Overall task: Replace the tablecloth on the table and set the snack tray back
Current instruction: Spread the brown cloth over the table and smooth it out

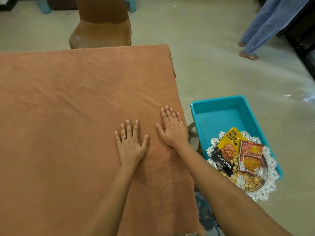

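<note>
You've got the tablecloth [76,103] spread over the table, filling the left and centre of the frame; its far edge runs along the upper part, its right edge drops off diagonally toward lower centre. It's soft, limp fabric w/ shallow creases in the upper-left and centre, so it'll likely slide and bunch if you drag it; press flat and sweep outward, or take it by the hem at the right edge to tug it square.

Your left hand [130,143] lies palm-down at centre frame, fingers spread, clamped on nothing. Just right of it, not touching, your right hand [172,128] is also flat and spread, near the cloth's right edge, gripping nothing.

Further right, lower-right of frame, the snack tray [265,189] sits off the table, resting across the near end of a teal bin [221,114]. It looks like thin embossed metal: stiff, prob. light, w/ a scalloped rim. Its long axis seems to run upper-left to lower-right. On it, an almond packet [226,150] and a garlic snack packet [250,155] stand w/ tops toward upper frame, plus loose nuts [250,183]. Take both sides of the rim and keep it level; the packets and nuts could slide.
</note>
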Available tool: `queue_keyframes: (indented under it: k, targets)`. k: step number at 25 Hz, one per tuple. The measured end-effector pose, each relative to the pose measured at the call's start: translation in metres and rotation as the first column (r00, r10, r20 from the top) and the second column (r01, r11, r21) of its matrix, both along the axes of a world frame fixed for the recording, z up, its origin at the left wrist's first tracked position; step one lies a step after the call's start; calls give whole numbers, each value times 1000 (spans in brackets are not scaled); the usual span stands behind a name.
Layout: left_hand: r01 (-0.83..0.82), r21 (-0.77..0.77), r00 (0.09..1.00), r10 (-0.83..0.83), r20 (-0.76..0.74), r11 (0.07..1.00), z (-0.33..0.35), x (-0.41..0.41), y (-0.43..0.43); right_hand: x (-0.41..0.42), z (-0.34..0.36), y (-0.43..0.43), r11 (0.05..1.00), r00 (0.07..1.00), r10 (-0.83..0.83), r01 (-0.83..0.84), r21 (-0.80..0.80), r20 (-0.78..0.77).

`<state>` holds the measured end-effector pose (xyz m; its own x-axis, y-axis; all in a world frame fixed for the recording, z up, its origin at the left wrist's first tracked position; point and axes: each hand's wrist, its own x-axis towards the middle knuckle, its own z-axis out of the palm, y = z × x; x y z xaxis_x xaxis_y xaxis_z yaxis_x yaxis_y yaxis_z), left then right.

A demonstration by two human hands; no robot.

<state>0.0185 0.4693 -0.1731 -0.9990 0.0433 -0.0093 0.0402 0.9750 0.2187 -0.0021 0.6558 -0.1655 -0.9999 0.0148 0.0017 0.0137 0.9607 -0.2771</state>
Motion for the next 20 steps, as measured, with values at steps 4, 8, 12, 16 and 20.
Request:
queue_keyframes:
  k: [4, 8, 12, 16, 20]
  targets:
    - [22, 61, 999, -24, 41, 998, 8, 4, 12, 2, -1, 12, 1000, 1000, -9, 9, 1, 16]
    - [-33, 172, 998, 41, -39, 984, 22, 1, -20, 4, 12, -10, 999, 1000, 4, -4, -37, 8]
    - [-216, 8, 976, 215, 35, 976, 10, 10, -94, 10, 6, -6, 994, 994, 96, -99, 41, 51]
    - [-374, -6, 924, 373, 91, 928, 8, 24, -183, 10, 7, -7, 999, 998, -4, 1, 45, 68]
    - [-460, -24, 880, 460, 121, 887, 14, 66, -255, 63, 9, -64, 998, 997, 39, -35, -55, 69]
